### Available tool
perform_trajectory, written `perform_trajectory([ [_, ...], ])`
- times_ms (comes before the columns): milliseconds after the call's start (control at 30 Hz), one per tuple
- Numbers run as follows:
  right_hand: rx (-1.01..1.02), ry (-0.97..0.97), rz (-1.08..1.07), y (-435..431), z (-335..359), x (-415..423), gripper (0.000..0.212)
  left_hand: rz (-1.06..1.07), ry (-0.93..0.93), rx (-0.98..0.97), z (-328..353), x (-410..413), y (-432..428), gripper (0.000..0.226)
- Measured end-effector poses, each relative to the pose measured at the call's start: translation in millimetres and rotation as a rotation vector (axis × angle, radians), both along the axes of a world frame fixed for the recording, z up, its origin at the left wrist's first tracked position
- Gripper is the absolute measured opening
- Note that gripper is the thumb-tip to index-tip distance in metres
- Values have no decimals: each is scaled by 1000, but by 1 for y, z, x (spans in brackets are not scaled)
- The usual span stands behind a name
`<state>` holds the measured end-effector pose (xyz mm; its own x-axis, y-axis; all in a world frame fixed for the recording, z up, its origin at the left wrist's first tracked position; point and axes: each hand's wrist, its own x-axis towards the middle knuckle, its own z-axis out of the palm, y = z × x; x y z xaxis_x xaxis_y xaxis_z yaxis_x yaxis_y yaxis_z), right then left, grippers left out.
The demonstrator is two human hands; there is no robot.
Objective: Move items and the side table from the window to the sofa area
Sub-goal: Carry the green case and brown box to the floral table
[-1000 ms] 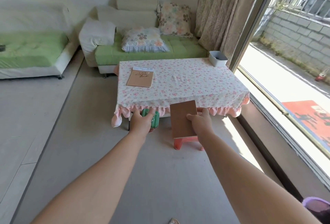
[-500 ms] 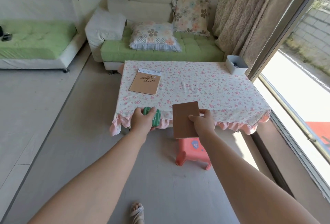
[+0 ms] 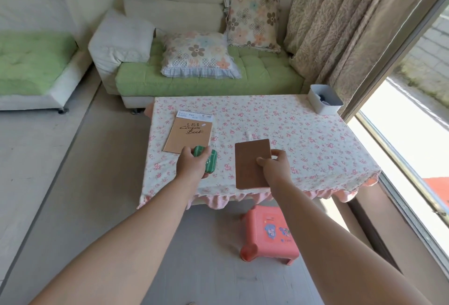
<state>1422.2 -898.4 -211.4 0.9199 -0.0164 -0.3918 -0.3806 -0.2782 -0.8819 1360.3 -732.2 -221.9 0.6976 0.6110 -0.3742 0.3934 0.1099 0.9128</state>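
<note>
Head view. Both arms reach forward over the near edge of a low table (image 3: 303, 139) covered with a pink-flowered cloth with a ruffled hem.

The left hand (image 3: 192, 165) grips a small green case (image 3: 210, 161); fingers curl round its far end and the thumb side covers most of its near part. The case sits over the cloth just beside the lower right corner of a tan sketchbook (image 3: 188, 134). Whether the case touches the cloth cannot be told.

The right hand (image 3: 273, 167) holds a brown notebook (image 3: 251, 163) by its right edge, thumb pressed on the cover, fingers tucked behind. The notebook is upright in the frame, over the near half of the table, its lower end close to the table's edge. Contact with the cloth cannot be confirmed.

The sketchbook lies flat on the left part of the table, handwritten lettering on its cover, a white strip at its top. A white bin (image 3: 325, 99) stands on the far right corner, something dark inside.

A coral plastic stool (image 3: 268, 239) with stickers stands on the grey floor below the table's near edge, between the arms and nearer the right one.

Behind the table is a sofa (image 3: 209, 83) with a green seat and two flowered cushions. A beige curtain (image 3: 352, 20) hangs at right, beside the window (image 3: 413, 122).
</note>
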Motion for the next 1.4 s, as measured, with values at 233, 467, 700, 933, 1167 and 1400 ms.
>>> perform_trajectory([
  [233, -22, 40, -33, 18, -10, 85, 39, -35, 32, -26, -12, 90, 19, 29],
  [467, -44, 73, 11, 34, -29, 193, 40, -32, 68, -34, -30, 188, 35, 29],
  [700, -69, 140, 65, 53, -52, 285, 40, 50, 126, -98, -56, 272, 53, 52],
  [933, -117, 192, 86, 74, -78, 339, 41, 77, 183, -157, -83, 325, 69, 49],
  [1167, -130, 232, 47, 93, -98, 373, 40, 52, 226, -205, -109, 364, 92, 31],
  [1400, -175, 266, 7, 111, -136, 405, 42, 75, 263, -261, -149, 402, 114, 14],
])
